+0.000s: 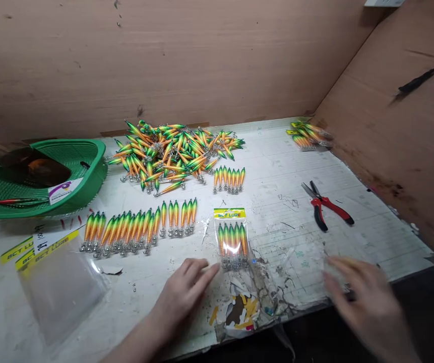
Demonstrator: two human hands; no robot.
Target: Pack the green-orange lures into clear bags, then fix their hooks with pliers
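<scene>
Looking down at a green basket (88, 151) sitting far out to the left of the left hand (184, 292) and well beyond it, on the table (353, 166). Taking in empty clear bags (61, 282) with yellow header strips, lying to the left of that hand and well apart from it. Seeing a long row of lures (137, 229) lying side by side just beyond the left hand and a little to its left, green at the tips, orange in the middle, hooks pointing back toward the hand. Seeing a loose pile of lures (171, 151) heaped farther beyond the same hand, and a short row of six (229, 179) lying beyond its fingertips, slightly to the right.

Resting the left hand palm down on the table, fingers stretched forward and slightly apart, gripping nothing. Pointing its fingertips at the lower left corner of a packed bag of lures (232, 239), lying flat just to their right; not being able to tell whether touching it or stopping just short.

Noting red-handled pliers (326, 204) lying beyond the right hand (364, 297), a little to its left and well apart from it, handles spread. Noting more packed bags (307, 135) far beyond that hand, beside the cardboard wall (390, 126). Holding the right hand over the near edge of the table, blurred, fingers spread apart, seemingly grasping nothing.
</scene>
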